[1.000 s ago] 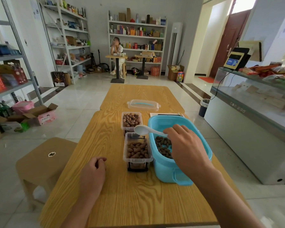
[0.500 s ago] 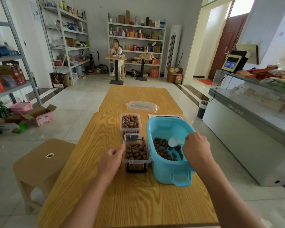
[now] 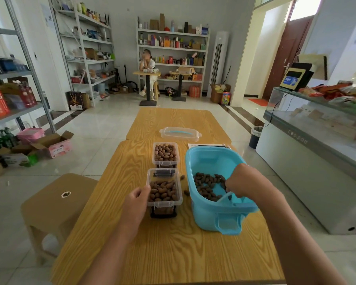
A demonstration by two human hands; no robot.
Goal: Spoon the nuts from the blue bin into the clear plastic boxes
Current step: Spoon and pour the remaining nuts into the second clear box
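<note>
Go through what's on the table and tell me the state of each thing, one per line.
Blue bin: open, partly filled with nuts.
Near clear box: open, nearly full.
Far clear box: open, full.
Clear lid: off, lying flat.
Spoon: down in the bin.
Left hand: touching near box.
Right hand: gripping spoon.

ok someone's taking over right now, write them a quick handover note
Left hand: touches the near clear box at its left wall.
Right hand: down in the blue bin, grip on the white spoon among the nuts.
Far clear box: full. Clear lid lies beyond it.
Done: far box filled, near box partly.
Left: top up the near box; two nuts lie loose on the table.
</note>
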